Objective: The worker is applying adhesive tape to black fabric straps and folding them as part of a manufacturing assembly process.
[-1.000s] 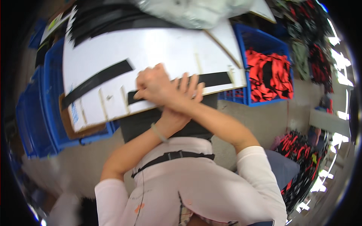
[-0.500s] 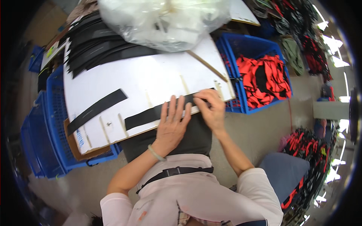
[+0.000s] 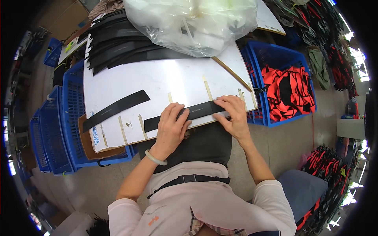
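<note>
A black fabric strip (image 3: 201, 111) with small pale print on its middle lies along the near edge of the white board. My left hand (image 3: 170, 128) rests across its left part, fingers bent and close together on the fabric. Toward the strip's right end, my right hand (image 3: 236, 118) holds it between the thumb at the near edge and the fingers at the far edge. Both fingertip sets touch the board or strip; the fabric under them is hidden. Farther left, a second black strip (image 3: 117, 109) lies slantwise, apart from my hands.
A stack of black strips (image 3: 118, 45) and a clear plastic bag (image 3: 193, 27) of white material cover the board's far side. A wooden stick (image 3: 232, 73) lies at right. Blue crates (image 3: 258, 59) flank the white board (image 3: 177, 76); the right one holds red and black pieces.
My right hand has gone from a pinch at the strip's far edge to a wider hold across it. My left fingers have bent. The whole view has shifted slightly.
</note>
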{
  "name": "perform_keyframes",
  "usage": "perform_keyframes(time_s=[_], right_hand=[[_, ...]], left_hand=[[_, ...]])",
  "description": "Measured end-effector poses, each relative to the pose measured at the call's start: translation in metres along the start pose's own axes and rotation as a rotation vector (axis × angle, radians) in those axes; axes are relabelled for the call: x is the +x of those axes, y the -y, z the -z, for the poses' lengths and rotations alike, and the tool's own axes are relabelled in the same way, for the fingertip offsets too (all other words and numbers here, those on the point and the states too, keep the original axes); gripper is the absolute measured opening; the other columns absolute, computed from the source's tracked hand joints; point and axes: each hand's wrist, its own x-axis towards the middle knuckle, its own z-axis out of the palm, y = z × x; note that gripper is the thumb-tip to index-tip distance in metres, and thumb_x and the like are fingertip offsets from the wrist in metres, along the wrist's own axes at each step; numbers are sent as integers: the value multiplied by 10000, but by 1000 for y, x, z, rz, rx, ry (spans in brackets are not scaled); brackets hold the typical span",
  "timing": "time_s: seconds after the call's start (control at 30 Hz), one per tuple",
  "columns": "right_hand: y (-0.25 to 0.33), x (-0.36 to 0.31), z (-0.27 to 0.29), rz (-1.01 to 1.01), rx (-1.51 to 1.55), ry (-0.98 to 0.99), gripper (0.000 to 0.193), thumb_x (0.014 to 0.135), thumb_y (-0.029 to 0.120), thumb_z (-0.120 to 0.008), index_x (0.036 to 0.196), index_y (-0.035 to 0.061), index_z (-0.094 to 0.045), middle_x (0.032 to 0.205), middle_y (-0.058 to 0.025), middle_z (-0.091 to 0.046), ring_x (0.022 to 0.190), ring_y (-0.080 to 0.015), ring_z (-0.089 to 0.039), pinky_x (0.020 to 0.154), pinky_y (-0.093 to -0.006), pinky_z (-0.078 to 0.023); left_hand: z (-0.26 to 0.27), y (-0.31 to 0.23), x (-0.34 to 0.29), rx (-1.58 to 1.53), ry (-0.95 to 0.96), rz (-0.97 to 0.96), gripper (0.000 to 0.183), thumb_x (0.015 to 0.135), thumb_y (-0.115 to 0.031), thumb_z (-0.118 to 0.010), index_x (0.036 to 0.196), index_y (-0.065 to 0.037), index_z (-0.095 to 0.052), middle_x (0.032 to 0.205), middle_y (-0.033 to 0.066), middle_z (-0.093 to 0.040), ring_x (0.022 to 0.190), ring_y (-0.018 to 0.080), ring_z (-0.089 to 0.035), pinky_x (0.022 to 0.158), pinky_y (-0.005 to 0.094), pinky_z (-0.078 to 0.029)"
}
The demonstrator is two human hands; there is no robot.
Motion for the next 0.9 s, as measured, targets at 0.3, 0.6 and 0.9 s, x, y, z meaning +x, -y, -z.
perform_keyframes(time_s=[0.3, 0.6, 0.9], right_hand=[[0, 33, -4, 272, -4, 57, 169, 728, 123, -772, 800, 44, -642, 714, -66, -636, 689, -233, -622, 684, -342, -430], [37, 55, -3, 440, -36, 288, 227, 748, 185, -753, 721, 86, -551, 665, -37, -530, 622, -214, -536, 591, -351, -395], [115, 138, -150, 718, 95, -67, 252, 737, -5, -617, 970, 70, -680, 902, -33, -659, 821, -189, -625, 799, -332, -455]], left_hand=[[32, 11, 20, -19, 36, -101, 191, 773, -74, -720, 930, -18, -627, 772, 97, -624, 717, 259, -611, 617, 365, -505], [78, 27, -5, 66, 168, -146, 72, 806, -70, -634, 832, -33, -579, 701, 78, -598, 629, 253, -623, 566, 358, -490], [181, 122, -49, 599, -314, 77, 236, 808, -39, -682, 1044, -33, -688, 1068, 146, -676, 1023, 301, -640, 957, 449, -465]])
